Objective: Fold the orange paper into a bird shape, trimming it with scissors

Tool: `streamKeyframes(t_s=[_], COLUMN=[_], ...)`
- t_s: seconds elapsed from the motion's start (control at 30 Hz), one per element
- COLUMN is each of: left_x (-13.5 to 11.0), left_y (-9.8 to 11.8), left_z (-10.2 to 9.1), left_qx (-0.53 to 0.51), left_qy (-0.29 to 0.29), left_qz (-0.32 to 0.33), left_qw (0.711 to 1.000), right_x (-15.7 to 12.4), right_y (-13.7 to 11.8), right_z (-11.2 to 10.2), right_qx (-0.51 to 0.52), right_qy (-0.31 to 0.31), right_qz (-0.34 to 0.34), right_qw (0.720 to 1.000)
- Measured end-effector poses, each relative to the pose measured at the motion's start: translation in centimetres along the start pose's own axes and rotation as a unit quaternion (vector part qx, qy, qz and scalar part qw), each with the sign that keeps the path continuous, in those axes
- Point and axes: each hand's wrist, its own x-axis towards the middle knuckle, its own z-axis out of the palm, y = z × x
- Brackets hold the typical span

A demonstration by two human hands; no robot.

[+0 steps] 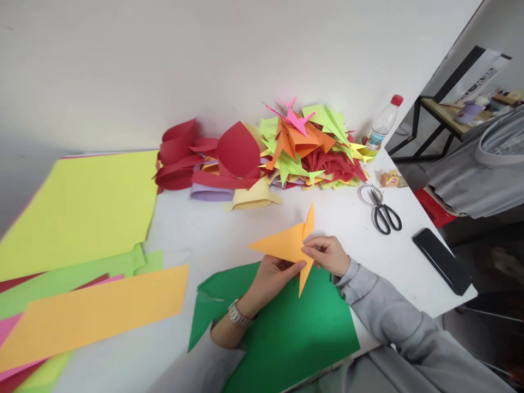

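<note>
Folded orange paper points its tapered body left, long axis sideways.

Free tabletop mid-left, scissors blocking right

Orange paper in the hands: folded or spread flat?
Folded: the orange paper has pointed, angled flaps, pinched by the left hand and right hand.

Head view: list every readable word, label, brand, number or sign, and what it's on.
Package: dark letters, possibly "NEW"; rest unclear.
Bottle label: too small to read.
Snack wrapper: print too small to read.
Nothing else legible.
</note>
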Motion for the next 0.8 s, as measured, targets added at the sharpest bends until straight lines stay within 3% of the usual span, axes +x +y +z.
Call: streamKeyframes(t_s=[0.53,0.8], left_x=[-0.05,-0.11], left_y=[0.23,0.62], left_z=[0.02,-0.25], left_qx=[-0.001,0.014], left_qy=[0.037,0.026], left_qz=[0.007,-0.005], left_qw=[0.999,1.000], right_x=[0.16,0.35], right_y=[0.11,0.55], right_z=[-0.19,-0.21], right_qx=[0.008,0.013], right_qy=[-0.035,-0.021], right_qz=[0.016,0.015], right_qw=[0.999,1.000])
